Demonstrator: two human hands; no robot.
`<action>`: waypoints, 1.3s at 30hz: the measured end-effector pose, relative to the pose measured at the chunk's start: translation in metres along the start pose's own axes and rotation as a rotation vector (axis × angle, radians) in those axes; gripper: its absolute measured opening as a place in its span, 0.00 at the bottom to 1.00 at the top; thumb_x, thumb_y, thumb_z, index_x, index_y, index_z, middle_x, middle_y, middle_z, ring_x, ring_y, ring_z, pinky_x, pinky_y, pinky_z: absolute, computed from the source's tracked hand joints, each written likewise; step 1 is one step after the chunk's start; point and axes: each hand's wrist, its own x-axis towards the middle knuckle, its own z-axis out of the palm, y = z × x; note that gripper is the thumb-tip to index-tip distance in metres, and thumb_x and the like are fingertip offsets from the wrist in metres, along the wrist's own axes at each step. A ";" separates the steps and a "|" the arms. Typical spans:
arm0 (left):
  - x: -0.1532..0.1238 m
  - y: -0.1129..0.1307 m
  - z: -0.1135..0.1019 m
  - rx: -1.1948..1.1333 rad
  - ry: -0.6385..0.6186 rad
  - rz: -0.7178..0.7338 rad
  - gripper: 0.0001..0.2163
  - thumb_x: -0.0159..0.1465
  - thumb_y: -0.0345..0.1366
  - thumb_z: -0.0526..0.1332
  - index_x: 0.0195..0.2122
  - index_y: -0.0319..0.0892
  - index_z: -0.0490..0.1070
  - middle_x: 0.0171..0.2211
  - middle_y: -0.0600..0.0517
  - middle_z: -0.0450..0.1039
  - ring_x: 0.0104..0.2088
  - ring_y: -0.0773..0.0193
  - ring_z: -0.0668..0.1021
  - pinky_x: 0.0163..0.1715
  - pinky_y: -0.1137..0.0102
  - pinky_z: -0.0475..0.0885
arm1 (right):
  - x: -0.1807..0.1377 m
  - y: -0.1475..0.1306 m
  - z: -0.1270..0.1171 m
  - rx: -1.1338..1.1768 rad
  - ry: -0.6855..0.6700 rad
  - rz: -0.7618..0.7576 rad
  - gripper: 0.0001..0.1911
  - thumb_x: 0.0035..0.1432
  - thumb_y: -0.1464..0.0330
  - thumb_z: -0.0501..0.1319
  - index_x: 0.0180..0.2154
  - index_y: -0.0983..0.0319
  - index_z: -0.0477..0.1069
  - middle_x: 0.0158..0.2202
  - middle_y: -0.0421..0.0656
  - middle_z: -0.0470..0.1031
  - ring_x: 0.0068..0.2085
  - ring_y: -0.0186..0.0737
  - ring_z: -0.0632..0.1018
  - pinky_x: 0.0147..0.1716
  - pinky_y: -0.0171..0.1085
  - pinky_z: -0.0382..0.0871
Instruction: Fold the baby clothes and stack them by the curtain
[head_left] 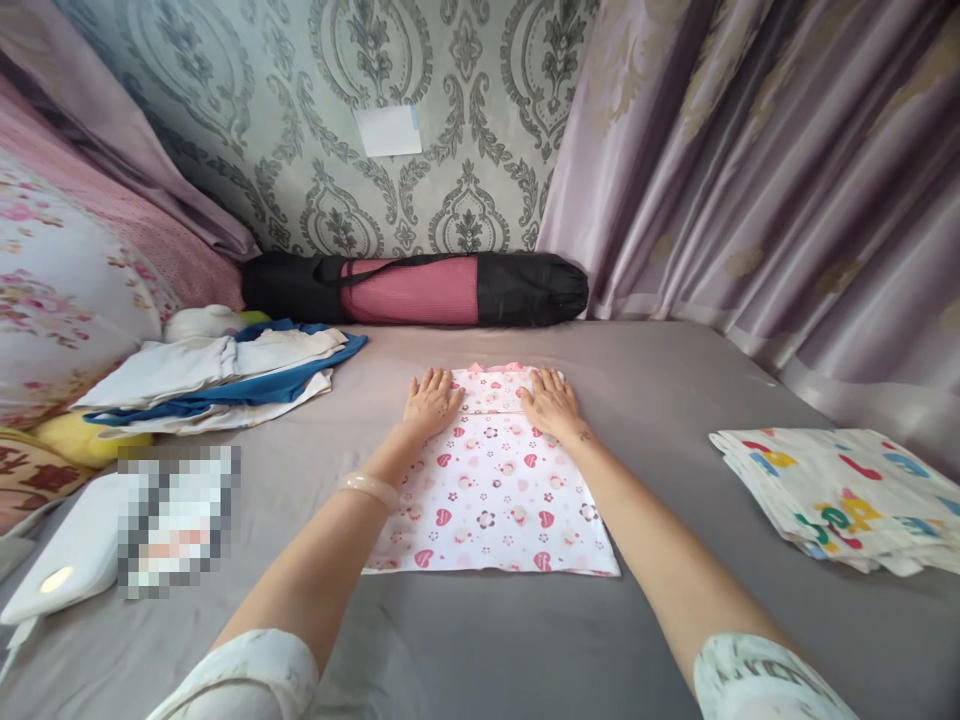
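Observation:
A small white garment (pixel 491 490) printed with pink hearts and flowers lies flat on the grey bed sheet (pixel 652 390) in front of me. My left hand (pixel 430 400) rests palm down on its far left part, fingers stretched out. My right hand (pixel 551 400) lies flat on its far right part, fingers also spread. Both hands press on a folded band at the top edge of the garment. A pale bangle (pixel 369 487) sits on my left wrist.
A pile of white and blue clothes (pixel 225 380) lies at the left. A folded cloth with coloured letters (pixel 840 495) sits at the right. A black and pink rolled mat bag (pixel 416 288) lies against the wall. Pillows at left, curtains at right.

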 end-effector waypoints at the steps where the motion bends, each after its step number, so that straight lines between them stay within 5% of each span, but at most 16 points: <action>1: 0.000 0.000 0.000 -0.003 0.001 0.002 0.30 0.70 0.48 0.38 0.67 0.35 0.51 0.68 0.43 0.48 0.68 0.50 0.49 0.65 0.49 0.45 | 0.000 0.000 0.000 0.003 -0.005 0.002 0.33 0.68 0.57 0.40 0.67 0.69 0.50 0.69 0.52 0.47 0.69 0.52 0.49 0.65 0.51 0.43; 13: -0.012 -0.002 -0.014 -0.039 -0.028 -0.055 0.31 0.69 0.50 0.37 0.68 0.38 0.47 0.69 0.41 0.43 0.69 0.52 0.47 0.64 0.49 0.43 | -0.012 0.006 -0.019 0.069 -0.023 -0.045 0.32 0.68 0.58 0.36 0.68 0.65 0.48 0.70 0.52 0.44 0.69 0.50 0.46 0.65 0.55 0.39; 19: -0.057 -0.023 -0.027 -0.095 -0.059 -0.043 0.35 0.67 0.51 0.44 0.69 0.35 0.40 0.68 0.36 0.44 0.68 0.47 0.52 0.62 0.52 0.52 | -0.065 0.023 -0.026 0.020 0.012 -0.214 0.30 0.67 0.60 0.40 0.67 0.63 0.49 0.70 0.49 0.44 0.69 0.48 0.46 0.65 0.56 0.39; 24: -0.098 -0.043 -0.029 -0.093 -0.030 0.018 0.34 0.63 0.48 0.50 0.66 0.32 0.47 0.63 0.33 0.57 0.62 0.47 0.63 0.58 0.57 0.60 | -0.112 0.040 -0.024 0.043 -0.055 -0.269 0.30 0.66 0.62 0.44 0.66 0.64 0.51 0.70 0.50 0.46 0.69 0.49 0.50 0.64 0.51 0.48; 31: -0.158 -0.049 -0.041 -0.232 -0.006 0.007 0.28 0.61 0.46 0.53 0.60 0.36 0.59 0.37 0.45 0.73 0.44 0.54 0.73 0.47 0.61 0.68 | -0.176 0.054 -0.037 0.194 -0.091 -0.248 0.27 0.66 0.60 0.47 0.65 0.57 0.56 0.69 0.45 0.48 0.66 0.48 0.59 0.61 0.45 0.57; 39: -0.206 -0.040 -0.054 -0.387 -0.101 -0.065 0.31 0.60 0.50 0.56 0.62 0.43 0.58 0.34 0.51 0.73 0.31 0.60 0.75 0.33 0.68 0.70 | -0.234 0.049 -0.050 0.310 -0.059 -0.270 0.23 0.65 0.62 0.52 0.60 0.53 0.64 0.65 0.44 0.59 0.62 0.46 0.67 0.58 0.44 0.65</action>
